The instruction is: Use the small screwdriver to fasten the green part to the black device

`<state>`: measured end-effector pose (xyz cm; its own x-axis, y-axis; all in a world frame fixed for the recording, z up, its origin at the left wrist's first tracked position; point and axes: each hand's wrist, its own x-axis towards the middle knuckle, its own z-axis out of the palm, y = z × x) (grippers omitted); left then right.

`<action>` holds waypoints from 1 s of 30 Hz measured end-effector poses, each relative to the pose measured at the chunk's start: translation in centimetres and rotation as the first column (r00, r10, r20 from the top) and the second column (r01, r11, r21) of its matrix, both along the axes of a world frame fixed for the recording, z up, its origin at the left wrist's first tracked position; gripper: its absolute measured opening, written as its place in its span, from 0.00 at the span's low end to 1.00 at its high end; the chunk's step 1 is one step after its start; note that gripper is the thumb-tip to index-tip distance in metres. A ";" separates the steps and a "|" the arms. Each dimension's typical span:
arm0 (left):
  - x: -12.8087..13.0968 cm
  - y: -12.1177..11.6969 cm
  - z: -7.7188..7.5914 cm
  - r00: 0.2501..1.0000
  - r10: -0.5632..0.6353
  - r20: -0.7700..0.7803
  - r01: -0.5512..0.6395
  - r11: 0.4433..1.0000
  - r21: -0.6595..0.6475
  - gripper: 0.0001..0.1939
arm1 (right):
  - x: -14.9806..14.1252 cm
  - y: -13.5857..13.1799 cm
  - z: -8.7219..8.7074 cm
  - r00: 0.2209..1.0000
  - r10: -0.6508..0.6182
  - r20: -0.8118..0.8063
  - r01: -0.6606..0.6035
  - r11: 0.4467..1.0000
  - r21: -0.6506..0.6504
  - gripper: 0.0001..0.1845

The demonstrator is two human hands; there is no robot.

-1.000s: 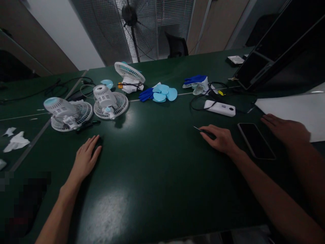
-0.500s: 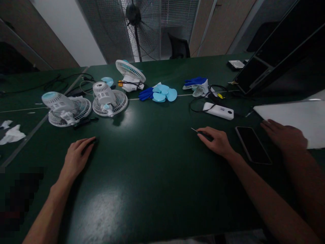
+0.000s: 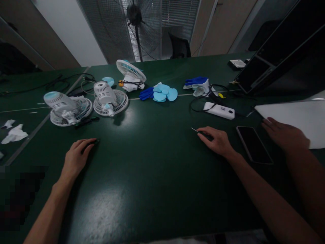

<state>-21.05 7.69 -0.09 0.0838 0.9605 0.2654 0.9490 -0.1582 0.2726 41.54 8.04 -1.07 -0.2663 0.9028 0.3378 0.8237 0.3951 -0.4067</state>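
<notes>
On the left, my left hand point(image 3: 76, 157) rests on the green table, its fingers closed over a small dark thing point(image 3: 97, 141) whose tip shows past the fingertips. What it is I cannot make out. A screwdriver point(image 3: 207, 135) with a dark handle and thin metal shaft lies in my right hand point(image 3: 217, 139), which is shut on it and rests on the table, shaft toward the left. Beyond my left hand are two small white fans point(image 3: 66, 106) point(image 3: 109, 98), grilles down. Light blue fan blades point(image 3: 165, 93) lie farther back, against a blue glove point(image 3: 146, 94).
Another person's hand point(image 3: 285, 134) lies by a white sheet point(image 3: 299, 115) at the right. Between it and my right hand is a phone point(image 3: 254, 145). A white power bank-like device point(image 3: 219, 110), gloves point(image 3: 196, 84) and cables stand behind. A third fan point(image 3: 130, 76) sits farther back.
My left fingers have shifted slightly, and more of the small dark thing shows past their tips. My right hand keeps its hold on the screwdriver.
</notes>
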 end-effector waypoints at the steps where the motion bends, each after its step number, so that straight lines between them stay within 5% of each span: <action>1: 0.0 0.0 -0.1 1.000 -0.011 -0.004 0.011 1.000 0.005 0.23 | 0.0 0.0 0.0 1.000 0.000 0.000 0.000 1.000 0.000 0.15; 6: 0.1 0.3 -0.7 0.997 -0.061 -0.055 0.061 0.998 -0.012 0.25 | -0.2 -0.1 -0.1 1.000 0.014 -0.015 -0.013 1.000 0.004 0.16; 13: 2.1 0.7 -0.8 0.996 -0.059 0.065 0.062 0.997 -0.050 0.20 | -0.9 -0.2 0.2 0.999 0.039 0.006 -0.039 0.999 -0.022 0.15; 18: 10.7 -1.4 0.2 0.935 -0.308 0.174 0.328 0.939 -0.100 0.15 | -2.3 -0.6 0.8 0.997 0.070 -0.015 -0.071 0.995 -0.070 0.15; 24: 23.6 -4.4 1.7 0.670 -0.705 0.234 0.743 0.638 -0.204 0.13 | -3.9 -1.4 1.1 0.984 0.179 -0.019 -0.180 0.978 -0.104 0.14; 26: 25.5 -4.5 1.8 0.628 -0.745 0.224 0.778 0.598 -0.194 0.13 | -4.2 -1.7 1.2 0.980 0.199 -0.014 -0.199 0.974 -0.104 0.14; 30: 26.3 -4.3 1.4 0.626 -0.756 0.193 0.780 0.604 -0.165 0.13 | -4.7 -2.2 1.4 0.971 0.241 -0.008 -0.240 0.965 -0.102 0.14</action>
<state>5.21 3.40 1.34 0.8038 0.5837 0.1147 0.4725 -0.7437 0.4730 36.84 5.86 0.29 -0.4811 0.8415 0.2457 0.7114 0.5386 -0.4515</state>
